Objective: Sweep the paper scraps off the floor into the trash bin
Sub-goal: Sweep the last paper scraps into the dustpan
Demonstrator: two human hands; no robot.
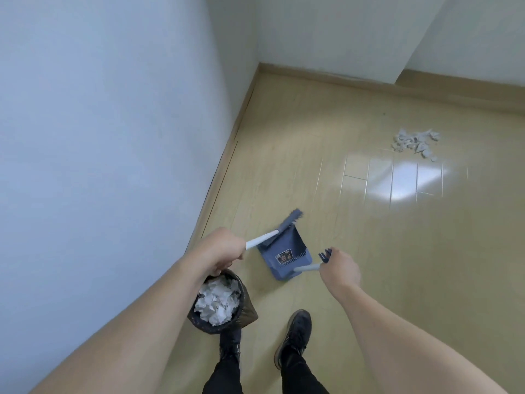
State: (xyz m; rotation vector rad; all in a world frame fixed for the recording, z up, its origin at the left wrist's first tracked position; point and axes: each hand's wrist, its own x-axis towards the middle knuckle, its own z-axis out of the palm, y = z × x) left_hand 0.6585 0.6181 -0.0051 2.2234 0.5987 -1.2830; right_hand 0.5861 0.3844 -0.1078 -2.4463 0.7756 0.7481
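Standing beside the trash bin, already heaped with crumpled paper, between loads of a half-finished sweep. Left hand clenched round the white broom handle just above the bin; right hand wrapped round the dustpan handle, pan hanging just beyond the bin and apparently emptied. Remaining paper scraps gathered in one pile on the wood floor, well away from the bin toward the far wall. Next, by the look of it: carrying both tools over to that pile, setting the pan's lip flat, brushing scraps in, returning to tip them out.
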